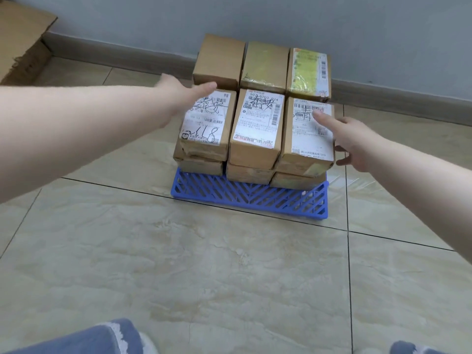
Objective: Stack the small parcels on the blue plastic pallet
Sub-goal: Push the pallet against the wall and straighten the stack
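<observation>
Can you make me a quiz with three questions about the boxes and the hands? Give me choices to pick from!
1. Where does the blue plastic pallet sit?
A. on the tiled floor near the wall
B. on a table
C. on a chair

2. How many parcels show on the top layer?
A. two
B. six
C. ten

3. What is the right hand doing?
A. lifting a parcel in the air
B. open, fingers at the front right parcel
C. curled in a fist on the floor

Answers:
1 A, the pallet lies flat on the floor tiles by the grey wall.
2 B, two rows of three tops show.
3 B, its fingers spread against the front right parcel, with nothing lifted; the left hand is open too.
</observation>
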### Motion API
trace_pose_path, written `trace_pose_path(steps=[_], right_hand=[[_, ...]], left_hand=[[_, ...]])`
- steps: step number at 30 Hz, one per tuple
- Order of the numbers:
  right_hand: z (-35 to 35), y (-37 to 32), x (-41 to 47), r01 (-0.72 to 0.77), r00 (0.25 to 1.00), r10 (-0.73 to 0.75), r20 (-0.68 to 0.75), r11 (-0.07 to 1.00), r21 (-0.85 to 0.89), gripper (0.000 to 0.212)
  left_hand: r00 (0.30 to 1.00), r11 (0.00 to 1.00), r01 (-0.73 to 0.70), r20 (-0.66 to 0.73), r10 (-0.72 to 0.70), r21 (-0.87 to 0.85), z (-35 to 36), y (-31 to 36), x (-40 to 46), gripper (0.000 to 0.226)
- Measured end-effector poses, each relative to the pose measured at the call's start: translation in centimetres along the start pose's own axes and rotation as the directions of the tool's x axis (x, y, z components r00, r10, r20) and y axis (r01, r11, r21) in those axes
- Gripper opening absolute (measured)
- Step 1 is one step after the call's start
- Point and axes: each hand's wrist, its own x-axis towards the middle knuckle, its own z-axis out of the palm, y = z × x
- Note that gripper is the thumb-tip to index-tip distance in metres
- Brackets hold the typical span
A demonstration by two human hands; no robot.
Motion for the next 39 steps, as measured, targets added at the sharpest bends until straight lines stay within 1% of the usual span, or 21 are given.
trace_pose_path(steps=[2,4,5,8,10,14,16,18,21,23,24,26,27,28,29,30,33,34,35,38,39], right_hand=[[0.2,0.5,-0.2,-0.024,0.997,0.021,0.072,0.999,0.036,0.139],[0.8,0.9,-0.6,-0.044,0.993,0.035,0.111,0.996,0.082,0.138],[1.1,0.9,-1.0,-0.042,0.992,0.029,0.121,0.994,0.101,0.132],[1.7,1.3,-1.6,-0.019,0.993,0.004,0.119,0.991,0.132,0.094],[1.7,1.5,-1.7,-0.025,0.992,0.002,0.127,0.985,0.173,0.081],[1.7,1.5,-2.1,-0.010,0.992,-0.013,0.127,0.984,0.177,0.084],[1.7,1.4,-2.3,-0.006,0.992,-0.016,0.122,0.983,0.181,0.084],[1.6,1.3,-2.6,-0.005,0.992,-0.019,0.128,0.982,0.186,0.077],[1.5,1.4,-2.6,-0.007,0.992,-0.019,0.128,0.980,0.198,0.069],[1.5,1.4,-2.5,-0.016,0.990,-0.011,0.137,0.980,0.200,0.073],[1.5,1.3,-2.7,-0.024,0.990,-0.004,0.141,0.981,0.193,0.083],[1.5,1.4,-2.5,-0.059,0.990,0.034,0.138,0.982,0.178,0.120],[1.5,1.5,-2.4,-0.075,0.989,0.050,0.140,0.981,0.179,0.133],[1.5,1.7,-2.1,-0.083,0.989,0.057,0.137,0.978,0.191,0.138],[1.5,1.8,-2.0,-0.095,0.987,0.065,0.150,0.975,0.203,0.136],[1.6,1.8,-2.2,-0.105,0.984,0.070,0.164,0.971,0.213,0.127],[2.1,1.6,-2.7,-0.106,0.983,0.062,0.174,0.961,0.256,0.079],[2.2,1.6,-2.6,-0.101,0.985,0.059,0.161,0.958,0.270,0.072],[2.3,1.5,-2.8,-0.093,0.986,0.052,0.156,0.959,0.268,0.074],[2.6,1.2,-2.8,-0.105,0.988,0.073,0.138,0.964,0.244,0.109],[2.6,1.1,-2.9,-0.112,0.987,0.081,0.136,0.964,0.240,0.110]], left_hand=[[0.993,0.999,0.032,0.114,-0.035,0.027,0.3,-1.2,-0.7,0.117],[0.973,0.999,0.046,0.224,-0.049,0.019,0.9,-2.5,-0.7,0.120],[0.967,0.999,0.054,0.247,-0.055,0.010,1.3,-3.0,-0.9,0.117],[0.954,0.996,0.073,0.295,-0.052,-0.059,2.2,-3.9,-1.3,0.110],[0.952,0.993,0.068,0.304,-0.035,-0.100,2.5,-4.4,-1.5,0.108],[0.959,0.985,0.050,0.284,0.000,-0.167,2.7,-4.9,-2.2,0.100],[0.957,0.983,0.052,0.289,0.001,-0.176,2.7,-4.9,-2.4,0.111],[0.959,0.983,0.054,0.284,-0.002,-0.176,2.7,-4.9,-2.4,0.120],[0.963,0.985,0.044,0.268,0.003,-0.168,2.9,-4.8,-2.3,0.106],[0.968,0.985,0.055,0.250,-0.013,-0.162,3.0,-4.9,-1.8,0.103],[0.969,0.983,0.065,0.247,-0.021,-0.173,2.9,-5.0,-1.6,0.105],[0.966,0.974,0.092,0.254,-0.037,-0.208,2.6,-5.0,-1.3,0.113],[0.963,0.970,0.102,0.268,-0.040,-0.221,2.5,-4.9,-1.3,0.116],[0.958,0.967,0.107,0.285,-0.037,-0.232,2.4,-4.8,-1.3,0.116],[0.952,0.964,0.107,0.304,-0.030,-0.242,2.5,-4.8,-1.3,0.114],[0.946,0.963,0.106,0.324,-0.020,-0.248,2.6,-4.7,-1.5,0.111],[0.939,0.964,0.089,0.345,0.004,-0.252,2.9,-4.8,-1.5,0.103],[0.939,0.964,0.083,0.343,0.009,-0.252,3.0,-4.9,-1.5,0.103],[0.939,0.965,0.080,0.344,0.011,-0.250,3.0,-4.9,-1.5,0.105],[0.942,0.968,0.078,0.337,0.008,-0.241,3.0,-4.8,-1.6,0.111],[0.944,0.969,0.074,0.330,0.009,-0.237,3.0,-4.8,-1.6,0.112]])
